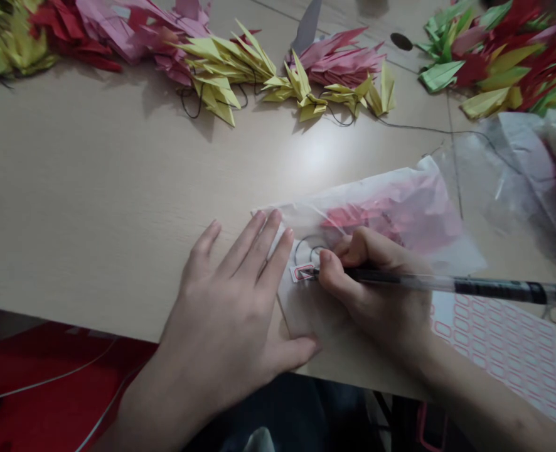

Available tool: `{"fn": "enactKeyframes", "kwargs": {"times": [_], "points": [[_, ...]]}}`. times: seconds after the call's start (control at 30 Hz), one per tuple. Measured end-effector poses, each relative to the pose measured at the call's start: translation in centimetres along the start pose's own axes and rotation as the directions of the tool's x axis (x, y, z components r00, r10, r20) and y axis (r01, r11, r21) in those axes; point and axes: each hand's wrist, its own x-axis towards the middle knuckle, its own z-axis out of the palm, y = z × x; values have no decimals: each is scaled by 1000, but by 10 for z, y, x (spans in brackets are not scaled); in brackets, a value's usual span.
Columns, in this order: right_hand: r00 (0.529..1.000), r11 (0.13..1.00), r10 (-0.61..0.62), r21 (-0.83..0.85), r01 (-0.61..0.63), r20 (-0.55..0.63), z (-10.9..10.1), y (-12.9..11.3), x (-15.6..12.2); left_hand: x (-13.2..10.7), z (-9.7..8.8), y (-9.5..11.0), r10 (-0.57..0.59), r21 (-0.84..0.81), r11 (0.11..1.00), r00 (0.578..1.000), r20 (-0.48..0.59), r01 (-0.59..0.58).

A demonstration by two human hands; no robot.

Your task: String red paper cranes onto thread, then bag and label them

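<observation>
My right hand (pixel 376 282) is closed around a dark pen (pixel 475 287), whose tip meets a small red-bordered label (pixel 303 272). That label sits on a translucent plastic bag (pixel 381 188) with pink and red folded paper inside. A loop of dark string shows through the bag near the label. Flat over the bag's left end lies my left hand (pixel 235 314), its fingers spread and pointing away from me. Partly under my right forearm is a sheet of red-bordered labels (pixel 504 351).
Strings of folded paper cranes (pixel 231 59) in yellow, pink and red run along the back of the table (pixel 85 207). More green, red and yellow cranes (pixel 508 56) lie back right. Clear plastic bags (pixel 532 169) lie at the right. Red material (pixel 56 383) is below the front edge.
</observation>
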Motion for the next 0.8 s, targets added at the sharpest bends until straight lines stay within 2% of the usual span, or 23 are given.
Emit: {"fn": "enactKeyframes", "kwargs": {"times": [0.27,0.57,0.8], "points": [[1000,999,-1,34,2,-19,-1,0,-1,0,0,-1,0,8,1000,1000,-1,0],[1000,999,-3,-38,2,-21,-1,0,-1,-1,1,-1,-2,-10,1000,1000,10,2],[998,1000,-4,2,4,-60,-1,1,-2,-1,1,-1,5,-14,1000,1000,-6,-5]]}}
